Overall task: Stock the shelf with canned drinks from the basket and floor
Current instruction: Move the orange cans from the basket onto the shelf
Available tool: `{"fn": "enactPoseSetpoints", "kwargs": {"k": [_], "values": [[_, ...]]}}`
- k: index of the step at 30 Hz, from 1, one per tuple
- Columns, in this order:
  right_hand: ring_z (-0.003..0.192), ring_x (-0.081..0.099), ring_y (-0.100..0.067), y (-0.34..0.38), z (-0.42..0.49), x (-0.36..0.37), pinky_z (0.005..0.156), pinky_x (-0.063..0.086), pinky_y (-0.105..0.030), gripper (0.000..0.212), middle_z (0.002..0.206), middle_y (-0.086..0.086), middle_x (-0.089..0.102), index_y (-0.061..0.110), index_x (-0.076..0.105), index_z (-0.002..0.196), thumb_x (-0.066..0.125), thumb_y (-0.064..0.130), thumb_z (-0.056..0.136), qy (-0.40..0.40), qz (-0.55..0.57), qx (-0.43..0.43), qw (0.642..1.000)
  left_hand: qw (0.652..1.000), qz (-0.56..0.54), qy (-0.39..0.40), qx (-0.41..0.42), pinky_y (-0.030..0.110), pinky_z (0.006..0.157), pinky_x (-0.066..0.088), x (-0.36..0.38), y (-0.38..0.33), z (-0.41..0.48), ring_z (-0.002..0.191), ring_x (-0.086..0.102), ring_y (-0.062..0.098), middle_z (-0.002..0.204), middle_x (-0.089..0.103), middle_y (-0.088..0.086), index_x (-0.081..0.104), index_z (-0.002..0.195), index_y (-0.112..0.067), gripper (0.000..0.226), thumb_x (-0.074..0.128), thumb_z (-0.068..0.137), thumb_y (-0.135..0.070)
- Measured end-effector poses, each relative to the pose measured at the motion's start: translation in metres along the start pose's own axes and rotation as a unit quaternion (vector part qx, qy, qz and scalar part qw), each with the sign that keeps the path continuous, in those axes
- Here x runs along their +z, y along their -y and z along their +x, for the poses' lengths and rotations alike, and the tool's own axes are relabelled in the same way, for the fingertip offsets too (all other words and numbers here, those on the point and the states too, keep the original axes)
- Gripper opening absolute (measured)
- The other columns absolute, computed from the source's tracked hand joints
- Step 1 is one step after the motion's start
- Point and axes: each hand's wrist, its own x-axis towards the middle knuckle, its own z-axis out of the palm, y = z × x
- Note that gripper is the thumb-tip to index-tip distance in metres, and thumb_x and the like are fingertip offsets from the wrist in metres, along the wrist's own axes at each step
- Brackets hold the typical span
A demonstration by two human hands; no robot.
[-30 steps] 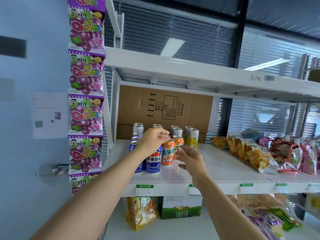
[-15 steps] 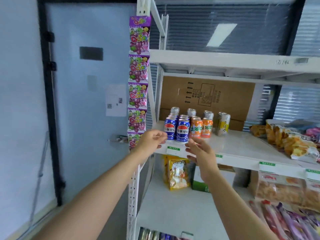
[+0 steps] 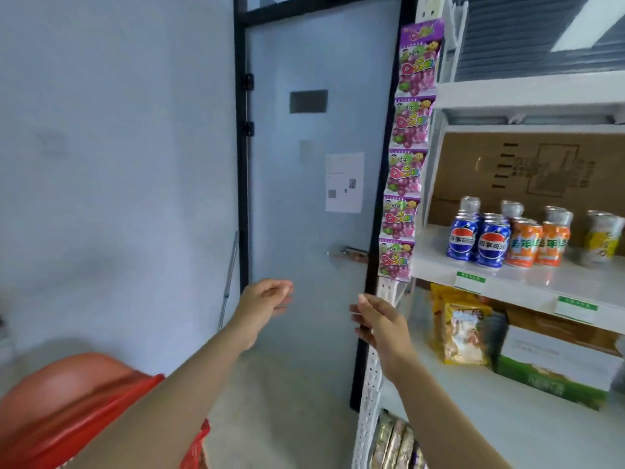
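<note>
**Hands coming off the shelf, turning toward the basket**

- Change: a second ago both hands were at the can group. Now the view is swinging left and both hands are hanging in front of the door, well apart from the shelf.
- Left hand: fingers loosely curled, holding nothing.
- Right hand: fingers relaxed and nearly straight, also holding nothing.
- Canned drinks are sitting at about 3 o'clock in the view, near the left end of the shelf: blue Pepsi cans, orange cans beside them, and a yellow can farther right.
- Orientation: all are standing upright, long axis vertical, tops up, labels facing the aisle.
- Red basket is showing at 8 o'clock, blurred; its contents cannot be made out.
- Reading: that placement looks finished, and the person is probably heading back for more cans.
</note>
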Motion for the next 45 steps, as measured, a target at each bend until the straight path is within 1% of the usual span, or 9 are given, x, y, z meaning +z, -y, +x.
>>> {"fn": "enactPoseSetpoints", "kwargs": {"k": [3, 11, 14, 18, 24, 30, 34, 42, 45], "values": [[0.086, 0.066, -0.019, -0.028, 0.005, 0.074, 0.075, 0.051, -0.031, 0.017, 0.095, -0.006, 0.070, 0.010, 0.064, 0.104, 0.063, 0.022, 0.093, 0.057, -0.010, 0.018, 0.998, 1.000, -0.006, -0.028, -0.013, 0.023, 0.077, 0.055, -0.069, 0.007, -0.012, 0.092, 0.066, 0.020, 0.104, 0.068, 0.010, 0.063, 0.112, -0.003, 0.018, 0.053, 0.098, -0.007], [0.085, 0.066, -0.018, -0.121, -0.016, 0.289, 0.079, 0.052, -0.034, 0.018, 0.093, -0.004, 0.072, 0.011, 0.066, 0.104, 0.065, 0.024, 0.091, 0.218, -0.028, 0.073, 0.973, 0.987, 0.019, -0.133, -0.089, 0.029, 0.081, 0.053, -0.271, 0.063, -0.037, 0.091, 0.066, 0.022, 0.101, 0.070, 0.008, 0.065, 0.105, -0.008, 0.012, 0.057, 0.096, -0.008], [0.089, 0.066, -0.019, -0.163, -0.027, 0.345, 0.081, 0.053, -0.033, 0.018, 0.096, -0.005, 0.072, 0.012, 0.065, 0.105, 0.065, 0.024, 0.091, 0.263, -0.026, 0.108, 0.958, 0.978, 0.029, -0.168, -0.121, 0.028, 0.077, 0.056, -0.328, 0.097, -0.049, 0.088, 0.068, 0.019, 0.103, 0.070, 0.009, 0.064, 0.106, -0.009, 0.012, 0.057, 0.096, -0.008], [0.094, 0.068, -0.023, -0.223, -0.023, 0.391, 0.088, 0.054, -0.039, 0.023, 0.099, -0.009, 0.074, 0.013, 0.067, 0.107, 0.069, 0.027, 0.089, 0.280, -0.049, 0.160, 0.945, 0.964, 0.053, -0.197, -0.170, 0.037, 0.089, 0.056, -0.380, 0.142, -0.055, 0.097, 0.070, 0.023, 0.105, 0.072, 0.008, 0.065, 0.110, -0.010, 0.017, 0.059, 0.095, -0.012], [0.093, 0.069, -0.020, -0.300, 0.015, 0.421, 0.077, 0.055, -0.032, 0.025, 0.100, -0.008, 0.073, 0.013, 0.068, 0.106, 0.070, 0.028, 0.087, 0.286, -0.110, 0.217, 0.927, 0.943, 0.001, -0.228, -0.242, 0.026, 0.073, 0.057, -0.415, 0.217, -0.032, 0.090, 0.069, 0.018, 0.103, 0.071, 0.009, 0.065, 0.110, -0.006, 0.018, 0.062, 0.093, -0.011], [0.098, 0.069, -0.023, -0.392, 0.083, 0.442, 0.093, 0.054, -0.043, 0.024, 0.101, -0.006, 0.073, 0.016, 0.068, 0.105, 0.071, 0.030, 0.086, 0.302, -0.172, 0.265, 0.899, 0.906, -0.009, -0.269, -0.326, 0.033, 0.085, 0.054, -0.424, 0.314, 0.007, 0.092, 0.069, 0.014, 0.103, 0.072, 0.004, 0.066, 0.101, -0.016, 0.009, 0.058, 0.096, -0.018], [0.097, 0.068, -0.020, -0.447, 0.114, 0.449, 0.088, 0.055, -0.038, 0.012, 0.097, -0.002, 0.073, 0.020, 0.069, 0.097, 0.069, 0.028, 0.089, 0.297, -0.201, 0.303, 0.883, 0.862, -0.032, -0.318, -0.394, 0.032, 0.083, 0.055, -0.429, 0.372, 0.032, 0.094, 0.068, 0.016, 0.104, 0.072, 0.005, 0.066, 0.100, -0.017, 0.008, 0.060, 0.095, -0.015], [0.107, 0.062, -0.015, -0.575, 0.155, 0.453, 0.077, 0.047, -0.015, 0.029, 0.115, 0.001, 0.067, 0.013, 0.064, 0.120, 0.061, 0.027, 0.094, 0.284, -0.254, 0.377, 0.844, 0.792, -0.082, -0.359, -0.487, 0.032, 0.087, 0.054, -0.411, 0.514, 0.081, 0.096, 0.066, 0.016, 0.105, 0.069, 0.003, 0.064, 0.098, -0.020, 0.005, 0.060, 0.095, -0.019], [0.112, 0.058, -0.015, -0.609, 0.156, 0.456, 0.088, 0.047, -0.023, 0.029, 0.122, 0.004, 0.062, 0.021, 0.059, 0.125, 0.054, 0.030, 0.098, 0.286, -0.260, 0.402, 0.830, 0.776, -0.097, -0.360, -0.509, 0.027, 0.083, 0.053, -0.403, 0.559, 0.085, 0.095, 0.064, 0.014, 0.109, 0.068, 0.005, 0.063, 0.108, -0.017, 0.014, 0.061, 0.095, -0.022]]}}
